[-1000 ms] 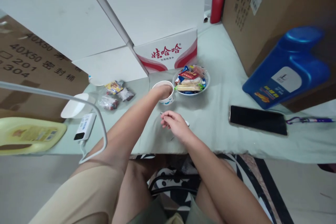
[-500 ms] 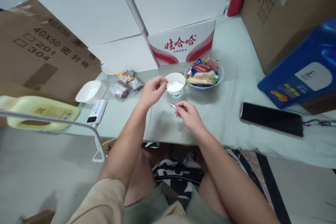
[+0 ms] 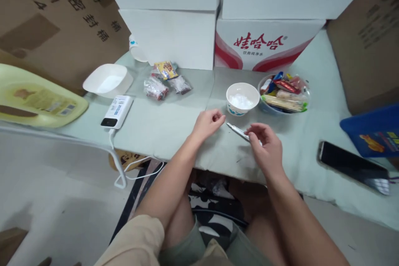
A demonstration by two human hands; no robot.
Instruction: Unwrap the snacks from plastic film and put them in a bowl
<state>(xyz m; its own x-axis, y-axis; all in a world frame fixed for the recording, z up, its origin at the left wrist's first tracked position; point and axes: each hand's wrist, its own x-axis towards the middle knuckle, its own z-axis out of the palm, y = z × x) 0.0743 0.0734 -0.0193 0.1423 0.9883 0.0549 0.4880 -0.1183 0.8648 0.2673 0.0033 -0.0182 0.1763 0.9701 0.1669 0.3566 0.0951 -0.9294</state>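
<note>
My right hand pinches a slim metal tool, perhaps tweezers, whose tip points up-left toward my left hand. My left hand hovers over the pale green table cover with its fingertips pinched together; what they hold, if anything, is too small to see. Just beyond both hands stands a small white cup with something white inside it.
A bowl of wrapped snacks stands right of the cup. Small packets, a white square dish, a power bank and a yellow jug lie left. A phone and blue jug are right. Boxes line the back.
My left hand came out of the cup and drew back to the table in front of it, fingers pinched. The camera view swung left and down. My right hand kept hold of the tool.
</note>
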